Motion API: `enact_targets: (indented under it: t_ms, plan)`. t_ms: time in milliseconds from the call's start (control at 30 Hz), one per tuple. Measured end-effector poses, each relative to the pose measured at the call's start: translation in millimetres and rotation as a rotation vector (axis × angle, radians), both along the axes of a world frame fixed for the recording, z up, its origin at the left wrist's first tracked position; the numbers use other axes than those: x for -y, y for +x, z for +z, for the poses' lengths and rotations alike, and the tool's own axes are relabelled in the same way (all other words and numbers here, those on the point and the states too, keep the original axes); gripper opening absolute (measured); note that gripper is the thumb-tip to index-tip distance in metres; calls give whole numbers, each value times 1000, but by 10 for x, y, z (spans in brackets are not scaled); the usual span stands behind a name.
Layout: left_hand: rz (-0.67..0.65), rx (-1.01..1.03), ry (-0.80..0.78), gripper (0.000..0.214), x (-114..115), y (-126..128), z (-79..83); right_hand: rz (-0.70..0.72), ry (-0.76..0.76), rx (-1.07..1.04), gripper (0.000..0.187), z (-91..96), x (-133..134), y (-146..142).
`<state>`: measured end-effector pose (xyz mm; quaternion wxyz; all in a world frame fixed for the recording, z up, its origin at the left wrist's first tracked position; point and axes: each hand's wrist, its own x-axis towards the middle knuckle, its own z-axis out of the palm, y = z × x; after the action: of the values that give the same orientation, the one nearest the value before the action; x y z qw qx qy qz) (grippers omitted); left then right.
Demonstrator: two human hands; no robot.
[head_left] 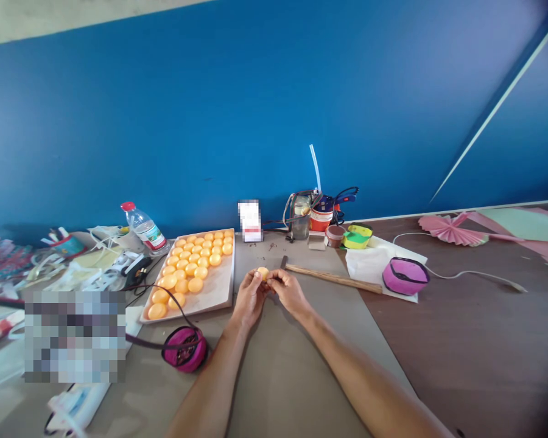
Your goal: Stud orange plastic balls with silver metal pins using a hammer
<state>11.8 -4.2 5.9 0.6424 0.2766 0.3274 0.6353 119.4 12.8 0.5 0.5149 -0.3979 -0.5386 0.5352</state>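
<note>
My left hand [250, 295] is closed around a small orange ball [262, 273], which looks like a ping-pong ball, held above the grey mat. Close against it, my right hand [288, 291] pinches at the ball's right side; whatever lies between those fingertips is too small to make out. Left of my hands, a shallow white tray [219, 286] carries rows of similar orange balls [192, 269], with its lower right part bare. A hammer [333, 277] with a wooden handle lies just right of my right hand. Near my left forearm sits a round magenta container [186, 349] with small dark pieces inside.
A tilted plastic bottle [147, 230] stands behind the tray. Along the blue wall are a glass jar [300, 226], a red-and-white cup [321, 220] and a yellow-green container [358, 237]. A pink container [405, 277] rests on white paper at right. Cables and clutter [105, 261] cover the left.
</note>
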Motion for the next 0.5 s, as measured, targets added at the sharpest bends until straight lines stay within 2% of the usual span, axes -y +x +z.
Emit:
enact_targets:
  t_ms: [400,500]
  plan:
    - [37,-34,13,28,33,37,23,-36,-68,-14,12,47,47,-17]
    - [33,-41,26,29,40,44,30,-67,-102,-73,13,82,73,-36]
